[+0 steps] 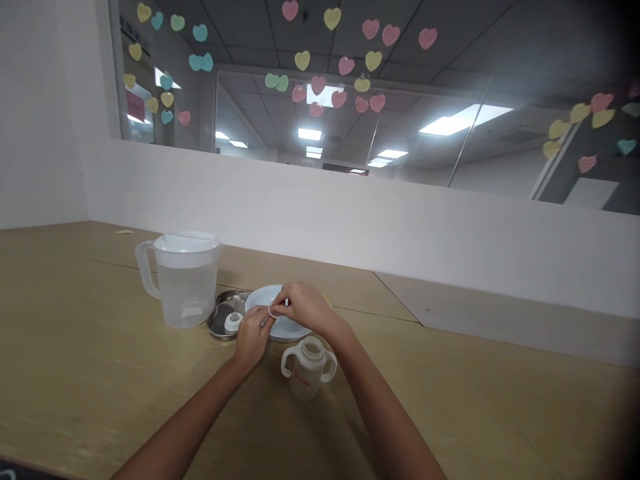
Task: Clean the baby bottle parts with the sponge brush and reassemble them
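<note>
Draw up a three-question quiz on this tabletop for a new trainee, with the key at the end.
1. True or false: the two-handled bottle stands with its mouth uncovered.
2. Where the left hand and right hand meet, what shows? (A) a spoon (B) a small white ring (C) a sponge
3. Fill in: in the picture, the translucent pitcher stands to the ____ of the round metal tray.

Key: 1. True. 2. B. 3. Left.
</note>
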